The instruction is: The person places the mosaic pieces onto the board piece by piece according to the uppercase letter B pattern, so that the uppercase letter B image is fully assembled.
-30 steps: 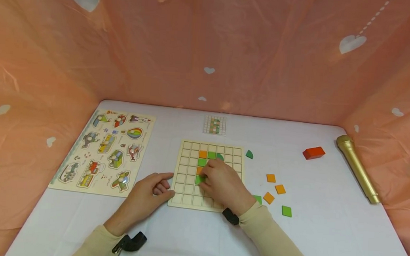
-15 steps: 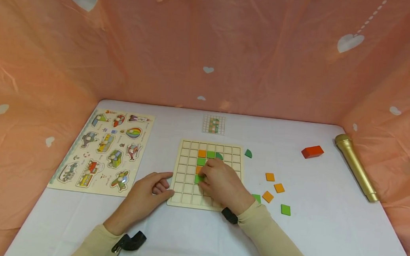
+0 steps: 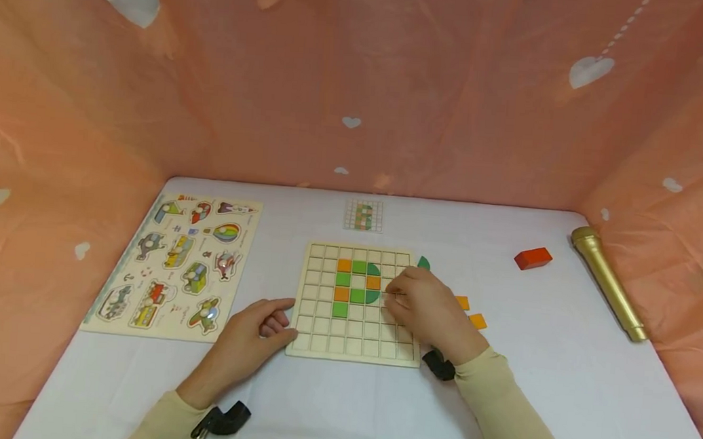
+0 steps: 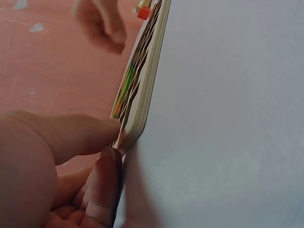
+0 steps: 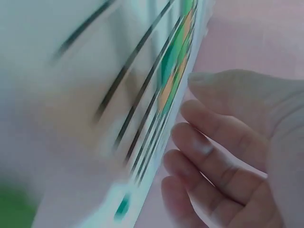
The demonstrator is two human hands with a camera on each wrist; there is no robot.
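A pale wooden grid board (image 3: 313, 326) lies in front of me with green and orange square tiles and dark green rounded pieces set in its cells. The straight index finger and thumb of my left hand (image 3: 252, 331) touch the board's left edge near its front corner, as the left wrist view also shows. Over the board's right part hovers my right hand (image 3: 437, 314), its fingers loosely bent around nothing. Closest to that hand among the set pieces are an orange tile (image 3: 373, 283) and a dark green rounded piece (image 3: 372, 296).
Behind the board lies a small pattern card (image 3: 363, 215). Right of it are a loose dark green piece (image 3: 425, 262) and orange tiles (image 3: 478, 321), partly behind my right hand. A vehicle picture puzzle (image 3: 171, 261) lies left; a red block (image 3: 533, 259) and gold microphone (image 3: 610, 285) lie right.
My right hand has drawn back to the right from the middle of the board, uncovering an orange tile, a green tile and a dark green rounded piece. The left hand stays at the edge.
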